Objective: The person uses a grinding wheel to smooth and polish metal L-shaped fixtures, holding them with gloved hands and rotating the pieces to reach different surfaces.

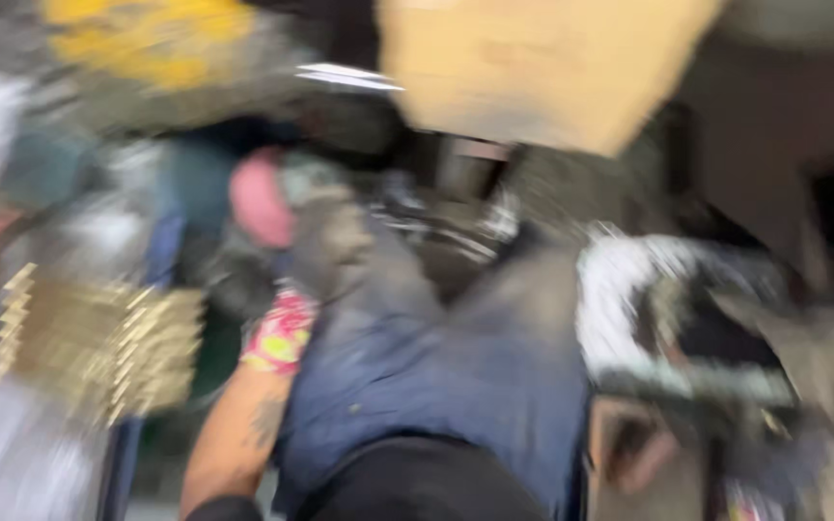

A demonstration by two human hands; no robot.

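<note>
Everything is smearing with head motion. A tan cardboard box (542, 68) is filling the top of the view, flat-sided and stiff-looking. Below it, blue denim legs (436, 376) are running up the middle, soft and creased. The left hand (325, 236), in a grey glove with a pink patterned cuff, is reaching into dark metal parts (456, 212); they are probably hard, heavy, greasy, best gripped at an edge. Its fingers I cannot tell, spread or closed. The right hand is not showing.
</note>
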